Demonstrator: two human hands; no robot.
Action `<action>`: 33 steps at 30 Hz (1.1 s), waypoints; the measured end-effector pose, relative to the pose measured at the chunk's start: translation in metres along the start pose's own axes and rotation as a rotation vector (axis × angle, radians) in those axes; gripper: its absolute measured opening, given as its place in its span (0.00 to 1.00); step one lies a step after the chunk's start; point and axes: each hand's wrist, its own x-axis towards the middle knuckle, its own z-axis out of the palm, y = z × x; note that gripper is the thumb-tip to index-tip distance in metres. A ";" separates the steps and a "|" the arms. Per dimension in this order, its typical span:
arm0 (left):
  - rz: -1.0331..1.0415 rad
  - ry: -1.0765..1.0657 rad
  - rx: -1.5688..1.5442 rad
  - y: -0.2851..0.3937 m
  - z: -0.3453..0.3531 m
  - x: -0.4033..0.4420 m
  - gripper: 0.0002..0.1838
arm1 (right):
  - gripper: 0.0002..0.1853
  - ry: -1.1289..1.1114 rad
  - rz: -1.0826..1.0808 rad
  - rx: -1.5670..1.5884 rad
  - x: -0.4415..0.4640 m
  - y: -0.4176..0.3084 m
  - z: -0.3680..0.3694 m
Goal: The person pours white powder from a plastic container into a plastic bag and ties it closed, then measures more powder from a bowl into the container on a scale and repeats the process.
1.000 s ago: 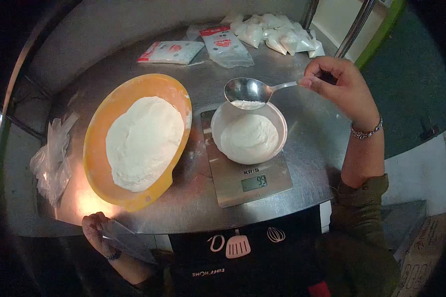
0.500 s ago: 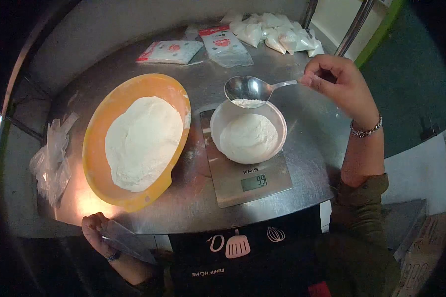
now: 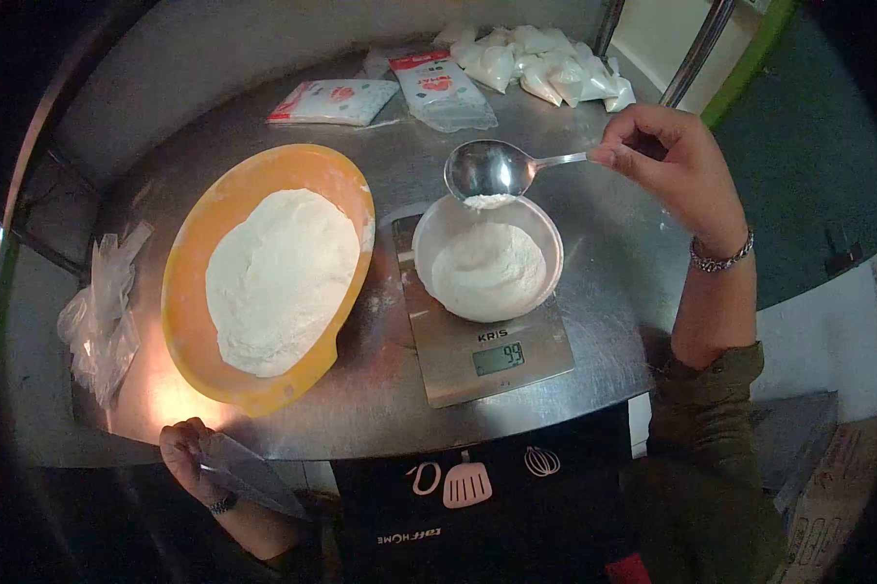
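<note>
My right hand (image 3: 667,165) pinches the handle of a metal spoon (image 3: 492,168). The spoon is tilted over the back rim of a white bowl (image 3: 552,234), with a little white powder (image 3: 489,201) at its lower edge. More powder is heaped in the bowl, which stands on a KRIS digital scale (image 3: 545,362) whose display seems to read 99. At the table's front edge my left hand (image 3: 187,456) is closed on a clear plastic bag (image 3: 253,475). Just beyond it is an orange basin (image 3: 190,321) holding a large mound of white powder (image 3: 283,282).
Crumpled clear plastic bags (image 3: 103,316) lie at the left of the metal table (image 3: 380,428). At the back are two printed packets, one lying flat (image 3: 336,102) and one with a red top (image 3: 443,92), beside several tied bags of white powder (image 3: 545,63).
The spoon has tipped further and shifted slightly right, and the powder in it has shrunk. Powder in the bowl looks slightly rearranged. My left hand has hardly moved.
</note>
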 end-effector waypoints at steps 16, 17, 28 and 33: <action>-0.018 0.014 0.084 -0.002 -0.010 -0.001 0.19 | 0.09 0.026 -0.045 0.077 0.000 0.001 0.003; -0.019 0.014 0.085 -0.002 -0.012 -0.002 0.19 | 0.09 0.021 -0.049 0.082 0.000 0.002 0.003; 0.014 0.028 0.071 0.003 0.007 0.002 0.18 | 0.09 0.023 -0.058 0.080 0.002 0.006 0.005; 0.025 0.007 0.153 0.002 0.002 0.004 0.17 | 0.04 0.081 -0.215 0.006 0.005 -0.031 0.035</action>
